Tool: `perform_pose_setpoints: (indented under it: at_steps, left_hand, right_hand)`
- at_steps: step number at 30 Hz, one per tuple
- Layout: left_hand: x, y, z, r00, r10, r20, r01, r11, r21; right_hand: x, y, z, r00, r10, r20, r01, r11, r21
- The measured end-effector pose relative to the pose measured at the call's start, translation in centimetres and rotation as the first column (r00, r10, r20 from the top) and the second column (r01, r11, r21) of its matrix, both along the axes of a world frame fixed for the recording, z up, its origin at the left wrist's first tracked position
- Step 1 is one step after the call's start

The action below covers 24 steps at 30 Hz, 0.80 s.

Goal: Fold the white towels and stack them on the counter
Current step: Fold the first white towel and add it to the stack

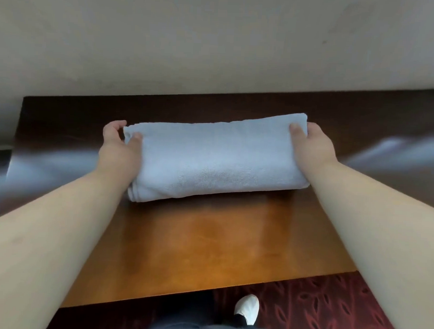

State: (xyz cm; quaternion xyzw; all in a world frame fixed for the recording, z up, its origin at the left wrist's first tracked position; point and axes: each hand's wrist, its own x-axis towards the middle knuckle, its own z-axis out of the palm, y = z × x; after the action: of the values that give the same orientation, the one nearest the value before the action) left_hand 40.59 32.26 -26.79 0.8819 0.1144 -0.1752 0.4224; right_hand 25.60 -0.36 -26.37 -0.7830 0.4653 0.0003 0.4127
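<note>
Soft, even indoor light, moderately dim. The counter (207,238) glows orange at centre and falls dark toward the top. Pale smeared glare streaks blur its left and right edges. Wide-angle distortion stretches the forearms at the lower corners.

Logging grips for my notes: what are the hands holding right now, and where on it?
Both hold the folded towel on the counter: the left hand grips its left end, the right hand its right end.

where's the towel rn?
In the head view, the folded white towel lies mid-frame on the wooden counter, toward its far edge by the wall, held at its ends by the left hand and right hand.
</note>
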Motion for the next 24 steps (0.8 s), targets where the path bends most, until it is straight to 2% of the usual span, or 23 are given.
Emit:
perform_pose_setpoints:
  at_steps: [4,8,10,13,17,19,20,22,24]
  left_hand:
    - [0.3,-0.4,-0.1,0.997,0.062,-0.035,-0.062,0.998,0.011]
    - [-1.8,1.2,0.2,0.977,0.189,-0.102,-0.198,0.976,-0.086]
    - [-3.6,2.5,-0.1,0.979,0.172,-0.106,-0.182,0.979,-0.096]
    - [-5.6,3.4,-0.1,0.984,0.133,-0.121,-0.154,0.972,-0.179]
    - [-6.1,2.9,0.5,0.992,-0.043,-0.12,0.004,0.951,-0.309]
    - [-6.1,3.0,0.3,0.993,-0.079,-0.086,0.053,0.961,-0.272]
    - [-6.0,3.2,0.1,0.995,-0.08,-0.064,0.065,0.977,-0.201]
    - [-6.0,3.7,0.0,0.995,-0.1,-0.029,0.101,0.994,0.037]
    - [-6.3,3.8,0.1,0.993,-0.121,-0.008,0.12,0.965,0.233]
  right_hand:
    - [0.6,-0.4,-0.2,0.996,-0.05,-0.073,0.05,0.999,-0.005]
    - [-1.2,-0.8,-0.2,0.985,-0.169,0.016,0.166,0.979,0.118]
    - [-2.7,-0.1,-0.7,0.975,-0.209,0.075,0.194,0.966,0.17]
    - [-4.0,1.2,-1.7,0.971,-0.197,0.137,0.175,0.972,0.159]
    - [-3.5,2.1,-1.6,0.964,-0.196,0.181,0.177,0.978,0.115]
    - [-3.3,2.3,-1.4,0.968,-0.183,0.173,0.172,0.982,0.078]
    - [-3.3,2.4,-1.3,0.974,-0.163,0.156,0.158,0.986,0.043]
    - [-3.3,2.6,-1.2,0.986,-0.121,0.117,0.126,0.992,-0.029]
    - [-3.1,2.7,-1.1,0.991,-0.1,0.088,0.107,0.991,-0.083]
